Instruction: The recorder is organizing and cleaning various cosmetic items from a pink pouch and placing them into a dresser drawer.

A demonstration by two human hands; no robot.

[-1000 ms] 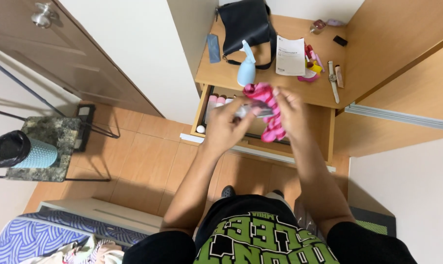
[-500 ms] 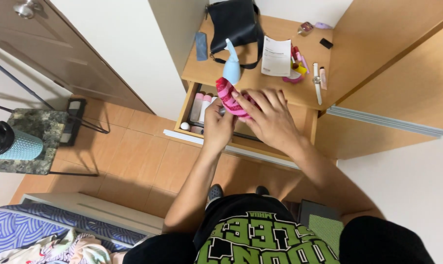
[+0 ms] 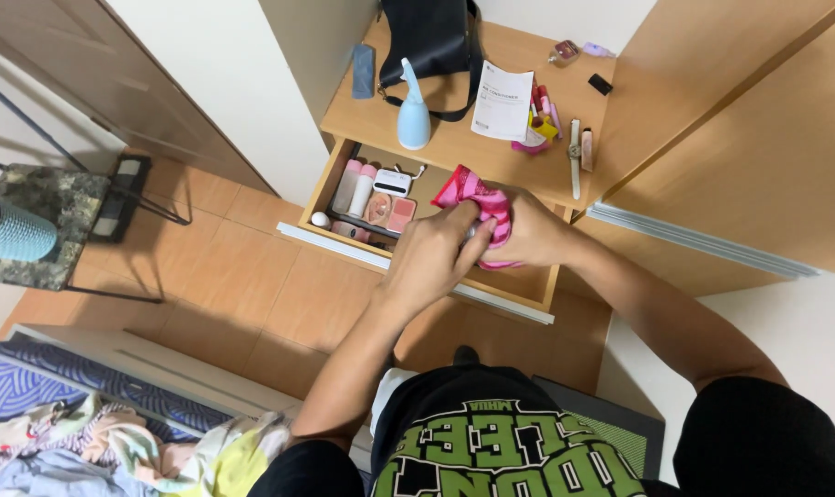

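I have the pink cloth [image 3: 477, 204] bunched over the open drawer [image 3: 417, 241], at twelve o'clock from my chest. My left hand [image 3: 433, 253] pinches its near edge; my right hand [image 3: 528, 232] curls closed around it. I'd keep both grips snug so no fold slips.

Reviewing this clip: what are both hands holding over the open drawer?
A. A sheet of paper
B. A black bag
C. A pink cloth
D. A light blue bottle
C: the left hand and right hand both grip a bunched pink cloth above the open drawer, while the bag, paper and bottle sit untouched on the desk top.
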